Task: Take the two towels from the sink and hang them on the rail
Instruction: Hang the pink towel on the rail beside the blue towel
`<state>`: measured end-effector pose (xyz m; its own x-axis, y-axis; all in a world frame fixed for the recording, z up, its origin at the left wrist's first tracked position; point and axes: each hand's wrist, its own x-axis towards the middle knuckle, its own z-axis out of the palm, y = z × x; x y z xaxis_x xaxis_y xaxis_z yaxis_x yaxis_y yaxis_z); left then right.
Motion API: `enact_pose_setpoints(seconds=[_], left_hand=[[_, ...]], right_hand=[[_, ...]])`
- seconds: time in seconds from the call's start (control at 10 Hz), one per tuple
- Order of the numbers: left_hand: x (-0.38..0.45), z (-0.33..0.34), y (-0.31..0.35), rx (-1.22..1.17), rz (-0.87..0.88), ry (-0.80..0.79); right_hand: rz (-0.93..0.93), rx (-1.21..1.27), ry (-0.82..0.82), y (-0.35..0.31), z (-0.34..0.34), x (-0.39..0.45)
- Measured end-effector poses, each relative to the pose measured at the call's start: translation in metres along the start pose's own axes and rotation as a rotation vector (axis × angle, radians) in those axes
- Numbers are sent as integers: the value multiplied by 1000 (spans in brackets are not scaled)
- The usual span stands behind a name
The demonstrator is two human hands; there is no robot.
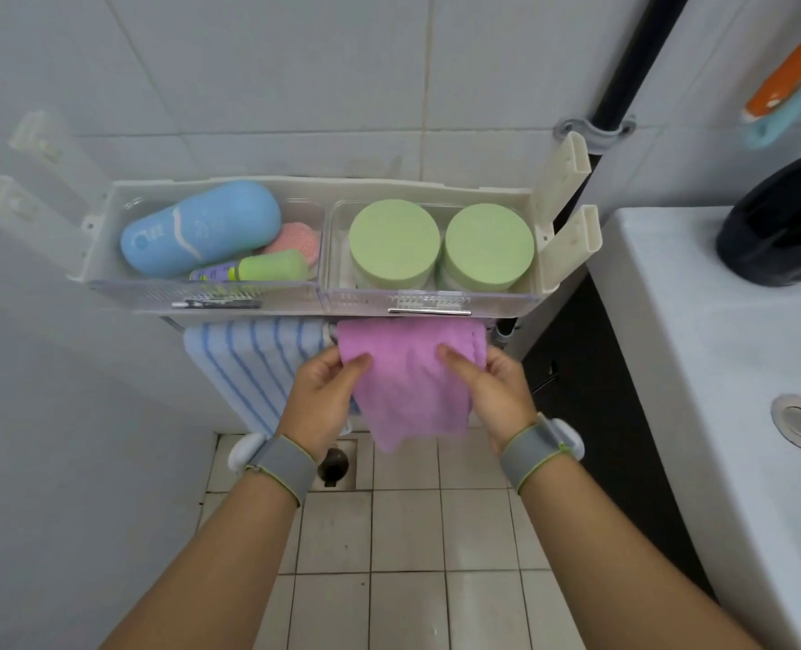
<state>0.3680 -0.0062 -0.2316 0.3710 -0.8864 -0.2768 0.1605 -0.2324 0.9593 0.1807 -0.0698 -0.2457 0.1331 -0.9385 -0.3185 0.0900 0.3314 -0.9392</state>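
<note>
A pink towel (412, 382) hangs over the rail (499, 334) under the wall shelf, on its right half. My left hand (321, 398) pinches the towel's left edge and my right hand (492, 389) pinches its right edge. A white towel with blue stripes (248, 358) is draped over the rail's left half, right beside the pink one. The white sink (717, 368) is at the right, and no towel shows in its visible part.
The shelf (323, 293) above the rail holds a blue case, a pink pad, a green bottle and two green-lidded jars. A black object (778, 227) sits on the sink's back edge. A floor drain (332, 464) lies below my left wrist. A dark pipe runs down the wall.
</note>
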Motion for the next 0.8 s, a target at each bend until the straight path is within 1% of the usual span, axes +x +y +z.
enact_pose_setpoints(seconds=[0.1, 0.2, 0.3, 0.4, 0.5, 0.6, 0.7, 0.8], left_hand=[[7, 1, 18, -81, 71, 24], [-8, -3, 1, -12, 66, 76], [-13, -9, -16, 131, 63, 142], [0, -13, -10, 183, 106, 216], [2, -14, -10, 193, 104, 318], [-3, -17, -15, 216, 118, 407], [0, -19, -15, 203, 122, 407], [2, -21, -14, 230, 164, 426]], right_hand=[[54, -45, -31, 12, -1, -12], [36, -15, -8, 2, 1, -6], [33, -3, 28, -5, 6, 5], [56, -72, 55, 5, 9, 7], [75, -104, 88, 12, 8, 7], [96, -127, 85, 10, 5, 6], [121, -272, 56, 10, 7, -1], [80, -540, 72, -19, -4, -42]])
